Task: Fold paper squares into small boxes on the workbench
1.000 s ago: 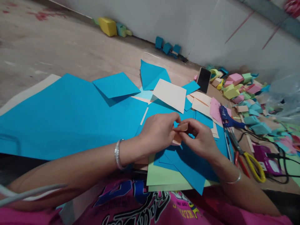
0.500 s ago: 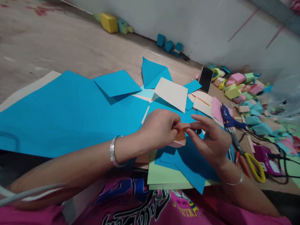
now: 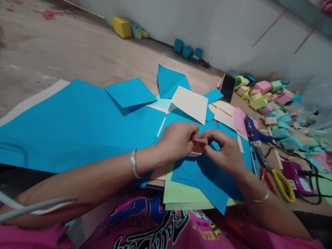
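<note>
The left hand (image 3: 178, 141) is curled nearly into a fist, its fingers folded tight against the left side of a small, open, peach-coloured paper box (image 3: 198, 147), which it has hold of. The right hand (image 3: 229, 152) is more loosely bent: thumb and forefinger arch into a ring with a gap in the middle, and their tips come together on the box's upper right flap, pinching it. How the left fingertips sit on the paper is hidden. The box is held between the two hands, tilted, its hollow side facing the body, above overlapping bright-blue paper pieces (image 3: 214, 183). Just beyond the hands is a cream four-sided paper sheet (image 3: 190, 103); to the right of the right hand lie a dark-blue glue gun (image 3: 253, 130) and yellow-handled metal scissors (image 3: 274, 173)
</note>
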Available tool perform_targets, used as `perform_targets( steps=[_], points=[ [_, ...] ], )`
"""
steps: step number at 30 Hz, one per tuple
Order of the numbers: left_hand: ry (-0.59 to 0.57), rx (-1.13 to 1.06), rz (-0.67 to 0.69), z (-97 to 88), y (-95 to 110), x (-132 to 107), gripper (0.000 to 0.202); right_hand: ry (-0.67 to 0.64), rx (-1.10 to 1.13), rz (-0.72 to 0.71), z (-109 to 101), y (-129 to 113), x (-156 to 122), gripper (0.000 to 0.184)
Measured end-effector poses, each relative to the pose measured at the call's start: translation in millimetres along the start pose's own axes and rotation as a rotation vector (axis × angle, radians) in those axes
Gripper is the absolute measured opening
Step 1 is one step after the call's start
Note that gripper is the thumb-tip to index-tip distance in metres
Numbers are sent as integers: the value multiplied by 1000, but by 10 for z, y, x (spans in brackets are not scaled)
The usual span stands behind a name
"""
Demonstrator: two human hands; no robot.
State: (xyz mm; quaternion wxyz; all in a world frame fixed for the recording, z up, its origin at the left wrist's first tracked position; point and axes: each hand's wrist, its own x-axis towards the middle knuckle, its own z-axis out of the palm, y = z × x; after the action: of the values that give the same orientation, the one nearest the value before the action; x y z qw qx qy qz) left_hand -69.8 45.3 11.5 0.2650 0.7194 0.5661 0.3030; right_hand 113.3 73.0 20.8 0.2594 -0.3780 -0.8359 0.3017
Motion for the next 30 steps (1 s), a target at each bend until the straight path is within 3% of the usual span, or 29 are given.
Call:
perform_targets(
  steps=[5,11,16,20,23,30],
  points=[
    [-66,51,55,-8,-3,-5,11,-37,-33,-93,-14,23,-3,18],
    [-68,107,77,-23,0,-4,19,-126,-71,-155,-93,26,0,35],
    [-53,110,111,-20,6,-14,19,-120,26,48,-112,-8,5,21],
    [-43,159,170,-23,17,-24,17,-192,161,216,-82,-26,46,15],
    [-69,220,184,-50,48,-24,16,-261,221,242,-61,-32,69,18],
    [-168,147,149,-107,81,-1,16,-267,111,266,-48,-26,75,14]
  ],
)
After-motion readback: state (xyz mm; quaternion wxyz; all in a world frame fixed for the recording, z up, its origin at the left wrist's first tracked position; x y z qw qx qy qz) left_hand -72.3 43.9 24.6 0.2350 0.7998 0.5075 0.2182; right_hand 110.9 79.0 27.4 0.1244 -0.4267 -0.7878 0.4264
